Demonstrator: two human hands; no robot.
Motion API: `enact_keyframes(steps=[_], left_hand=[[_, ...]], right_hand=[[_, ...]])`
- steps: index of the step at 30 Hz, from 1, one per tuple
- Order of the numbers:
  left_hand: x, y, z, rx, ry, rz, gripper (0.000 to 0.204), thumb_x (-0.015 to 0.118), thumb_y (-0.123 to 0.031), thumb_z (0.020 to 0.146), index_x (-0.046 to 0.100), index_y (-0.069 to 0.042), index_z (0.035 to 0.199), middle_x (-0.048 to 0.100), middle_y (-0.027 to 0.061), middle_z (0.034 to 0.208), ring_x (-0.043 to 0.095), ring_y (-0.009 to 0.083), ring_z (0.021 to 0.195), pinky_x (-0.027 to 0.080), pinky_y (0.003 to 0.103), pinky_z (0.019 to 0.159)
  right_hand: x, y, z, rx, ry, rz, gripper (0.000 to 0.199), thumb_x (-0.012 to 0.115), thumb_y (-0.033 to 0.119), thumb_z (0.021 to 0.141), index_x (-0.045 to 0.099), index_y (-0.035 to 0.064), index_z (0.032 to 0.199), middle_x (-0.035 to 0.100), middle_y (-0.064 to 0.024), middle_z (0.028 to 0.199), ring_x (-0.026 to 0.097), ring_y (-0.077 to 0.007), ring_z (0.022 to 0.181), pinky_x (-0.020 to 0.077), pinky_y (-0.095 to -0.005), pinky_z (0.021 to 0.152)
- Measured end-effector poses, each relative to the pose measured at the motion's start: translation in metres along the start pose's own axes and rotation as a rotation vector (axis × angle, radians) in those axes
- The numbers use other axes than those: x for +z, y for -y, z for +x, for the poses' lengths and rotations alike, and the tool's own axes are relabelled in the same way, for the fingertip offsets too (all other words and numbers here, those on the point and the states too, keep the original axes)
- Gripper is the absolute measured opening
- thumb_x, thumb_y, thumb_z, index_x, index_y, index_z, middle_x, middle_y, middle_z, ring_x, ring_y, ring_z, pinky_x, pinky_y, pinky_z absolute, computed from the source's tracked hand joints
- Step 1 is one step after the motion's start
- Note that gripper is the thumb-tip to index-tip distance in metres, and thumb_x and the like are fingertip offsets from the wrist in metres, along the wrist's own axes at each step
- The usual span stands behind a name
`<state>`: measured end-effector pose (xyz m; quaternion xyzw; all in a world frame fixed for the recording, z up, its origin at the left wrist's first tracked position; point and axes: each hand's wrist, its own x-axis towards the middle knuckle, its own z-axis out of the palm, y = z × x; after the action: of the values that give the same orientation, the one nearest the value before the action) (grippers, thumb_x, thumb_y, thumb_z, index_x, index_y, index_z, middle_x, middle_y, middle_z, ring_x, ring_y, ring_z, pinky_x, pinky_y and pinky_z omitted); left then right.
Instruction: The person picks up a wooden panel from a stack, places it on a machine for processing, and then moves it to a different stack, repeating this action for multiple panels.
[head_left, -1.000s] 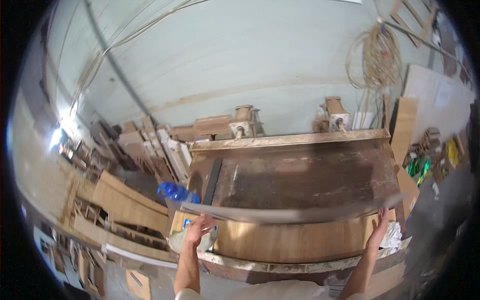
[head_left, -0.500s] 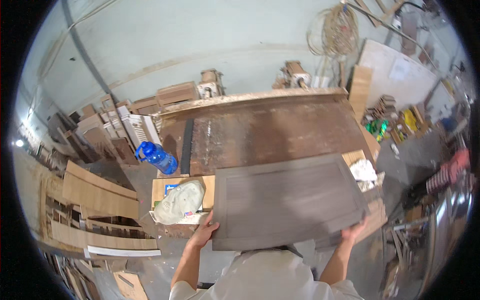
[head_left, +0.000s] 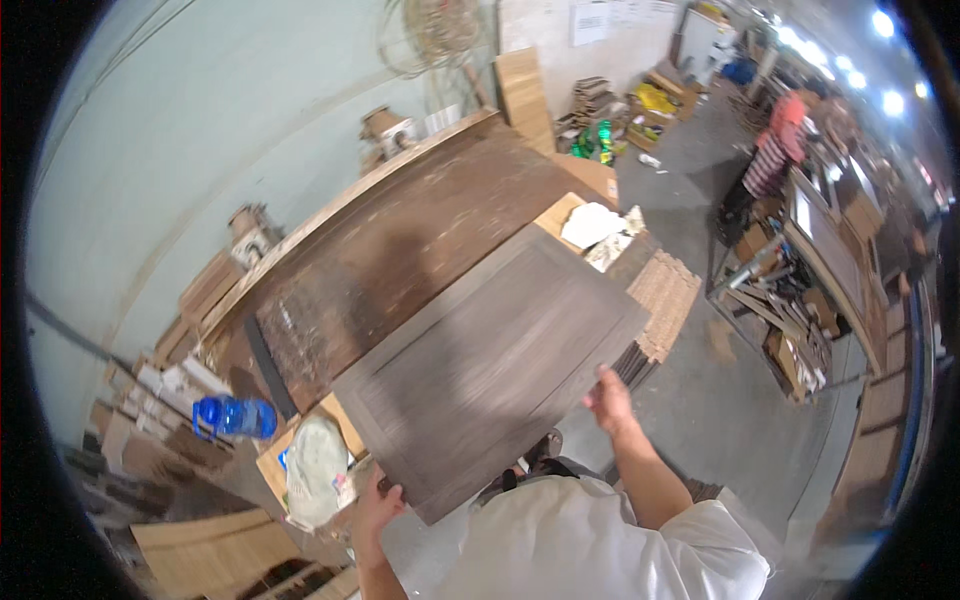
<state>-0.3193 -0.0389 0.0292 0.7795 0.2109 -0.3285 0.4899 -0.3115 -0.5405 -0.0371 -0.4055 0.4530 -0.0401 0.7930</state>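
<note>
— The dark grey-brown framed wooden panel [head_left: 490,365] has swung round since half a second ago — it now runs diagonally, clear of the long stained brown table [head_left: 400,240].

— Grip?

— Left hand [head_left: 375,505] fingers clamp the near corner; right hand [head_left: 610,398] fingers curl on the right edge. Long axis up-right — both hands at its near end.

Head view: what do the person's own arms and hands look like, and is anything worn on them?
Both hands are bare: no gloves show on the left hand or the right hand. The forearms are bare too. A white short-sleeved shirt covers the shoulders, its sleeve ending above the right elbow. No watch or rings can be made out.
</note>
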Motion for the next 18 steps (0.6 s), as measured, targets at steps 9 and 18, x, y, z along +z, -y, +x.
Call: enact_keyframes(steps=[9, 18], left_hand=[[-0.051, -0.104, 0.083, 0.753, -0.494, 0.528, 0.042, 0.065, -0.020, 0.090, 0.058, -0.002, 0.128, 0.061, 0.0190, 0.119, 0.057, 0.0341, 0.113, 0.045, 0.042, 0.095], [-0.034, -0.169, 0.156, 0.512, -0.153, 0.333, 0.055, 0.044, -0.039, 0.103, 0.056, 0.007, 0.129, 0.062, 0.0258, 0.125, 0.059, 0.0387, 0.115, 0.044, 0.041, 0.097]], right_hand=[[0.023, -0.124, -0.032, 0.238, 0.035, -0.002, 0.022, 0.070, 0.028, 0.089, 0.060, 0.0166, 0.105, 0.056, 0.0000, 0.091, 0.054, -0.0138, 0.080, 0.0496, -0.0379, 0.075], [0.015, -0.146, -0.053, 0.363, 0.162, 0.148, 0.035, 0.056, 0.043, 0.094, 0.058, 0.0159, 0.116, 0.055, 0.0045, 0.095, 0.046, -0.0082, 0.074, 0.0402, -0.0263, 0.068]])
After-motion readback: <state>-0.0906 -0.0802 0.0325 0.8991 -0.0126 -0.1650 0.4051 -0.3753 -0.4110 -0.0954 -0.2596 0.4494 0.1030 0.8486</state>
